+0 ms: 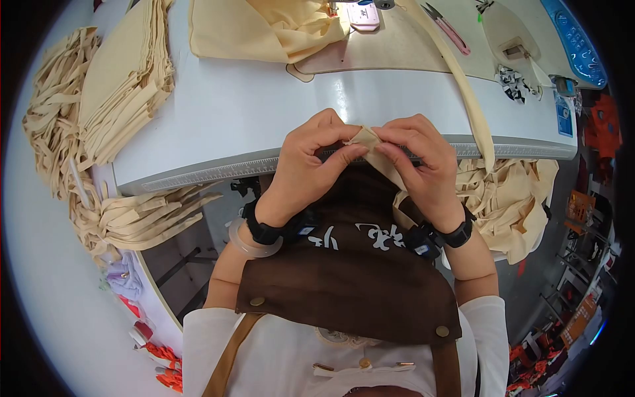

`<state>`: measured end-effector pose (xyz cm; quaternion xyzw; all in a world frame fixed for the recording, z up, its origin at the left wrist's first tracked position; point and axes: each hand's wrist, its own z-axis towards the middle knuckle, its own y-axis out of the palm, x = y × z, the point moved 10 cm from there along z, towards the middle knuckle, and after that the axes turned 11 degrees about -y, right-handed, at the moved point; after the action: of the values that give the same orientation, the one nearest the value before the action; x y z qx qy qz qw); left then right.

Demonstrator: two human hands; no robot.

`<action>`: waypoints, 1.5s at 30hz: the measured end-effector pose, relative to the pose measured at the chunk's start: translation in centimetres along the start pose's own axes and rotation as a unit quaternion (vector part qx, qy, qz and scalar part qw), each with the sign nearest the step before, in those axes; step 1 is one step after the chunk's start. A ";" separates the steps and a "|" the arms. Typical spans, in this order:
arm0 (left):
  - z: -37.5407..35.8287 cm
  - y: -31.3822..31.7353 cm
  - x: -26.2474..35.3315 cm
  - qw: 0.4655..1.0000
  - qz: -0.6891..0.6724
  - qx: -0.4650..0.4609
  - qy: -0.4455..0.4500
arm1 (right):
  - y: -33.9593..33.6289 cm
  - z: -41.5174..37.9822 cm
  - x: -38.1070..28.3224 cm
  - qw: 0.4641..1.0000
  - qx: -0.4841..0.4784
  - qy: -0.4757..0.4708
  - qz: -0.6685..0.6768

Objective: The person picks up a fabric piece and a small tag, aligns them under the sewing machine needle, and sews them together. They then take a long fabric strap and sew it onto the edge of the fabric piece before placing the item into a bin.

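Observation:
At the front edge of the white sewing table, my left hand (309,162) and my right hand (422,157) meet over the end of a cream fabric strap (387,165). Each hand pinches it between thumb and fingers, and the end looks folded. From there the strap runs down in front of the brown apron, its lower part partly hidden by my right hand. Beyond my hands, a large cream cloth piece (264,30) lies by the sewing machine (364,14). Another cream strap (463,79) hangs from the machine area down over the table edge.
On the left are a stack of folded cream cloth (126,79) and bundled straps (59,112). Pink-handled snips (453,33) lie at the back right, near a blue control panel (575,40). A cream fabric heap (512,205) sits below the table's right side. A ruler (218,173) lines the front edge.

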<state>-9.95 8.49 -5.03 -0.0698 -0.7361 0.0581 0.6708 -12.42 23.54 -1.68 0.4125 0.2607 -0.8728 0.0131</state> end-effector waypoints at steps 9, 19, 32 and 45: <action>0.2 0.4 2.5 0.992 0.072 0.030 0.102 | 0.7 -0.4 1.5 0.995 -0.020 0.074 0.064; 1.3 0.6 0.4 1.000 -0.013 0.005 0.010 | 1.3 -1.1 3.1 0.972 0.004 0.168 0.163; 2.0 1.1 -1.8 0.970 -0.231 0.028 -0.073 | 0.4 -0.5 4.0 0.981 0.020 0.119 0.154; 1.5 1.1 -0.9 0.992 -0.082 0.086 -0.034 | -0.3 1.6 1.2 0.999 -0.043 0.000 -0.028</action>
<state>-11.38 9.40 -6.24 0.0506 -0.7538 0.0687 0.6515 -14.40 23.25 -1.57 0.4043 0.3096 -0.8606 0.0059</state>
